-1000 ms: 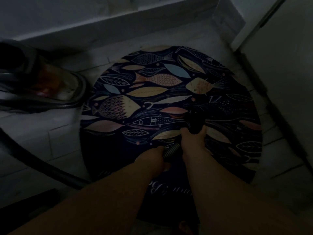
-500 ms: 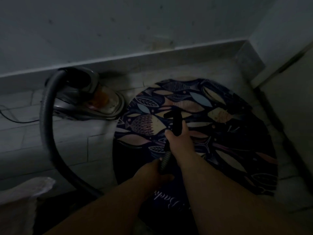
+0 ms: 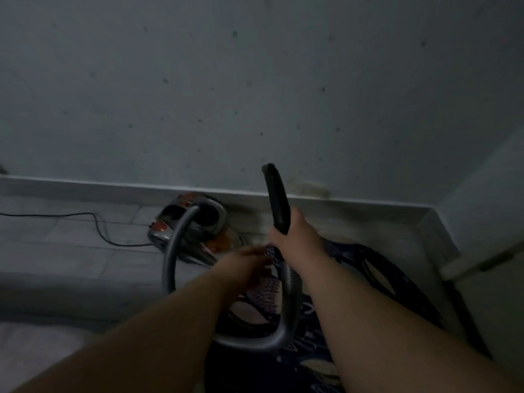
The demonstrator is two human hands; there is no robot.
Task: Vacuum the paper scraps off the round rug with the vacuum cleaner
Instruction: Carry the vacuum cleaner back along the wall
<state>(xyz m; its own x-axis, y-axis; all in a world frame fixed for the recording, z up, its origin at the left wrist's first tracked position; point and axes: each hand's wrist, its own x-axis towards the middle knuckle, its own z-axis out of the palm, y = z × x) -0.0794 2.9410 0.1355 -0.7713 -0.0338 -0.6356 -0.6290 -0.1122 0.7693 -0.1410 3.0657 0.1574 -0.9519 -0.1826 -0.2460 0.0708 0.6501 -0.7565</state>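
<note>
Nearest, above the near part of the round rug: a slack loop of grey hose, sagging low, likely just spare length with the working end held high. A little farther over the rug, toward its left edge: the left hand, smeared by motion, right beside the ribbed hose. Cannot tell whether its fingers are spread, pressed together or closed on the hose, though seemingly placed there to steady or gather it. Just beyond, above the rug's far-left part: the right hand, fingers curled tight around the lower end of the black nozzle. Nozzle pointed up toward the wall, mouth well clear of the rug, so no suction on the pile at this instant. Reads as a carrying or repositioning grip rather than a sweeping one. No paper scraps made out on the rug's dark pattern, though too dim to rule out small ones. Just off the rug's far-left edge: the vacuum cleaner, parked against the skirting, close enough to leave the hose slack. Farther left of the rug, a power cord trailing across the floor tiles. Beyond the rug's far edge, the speckled wall.
</note>
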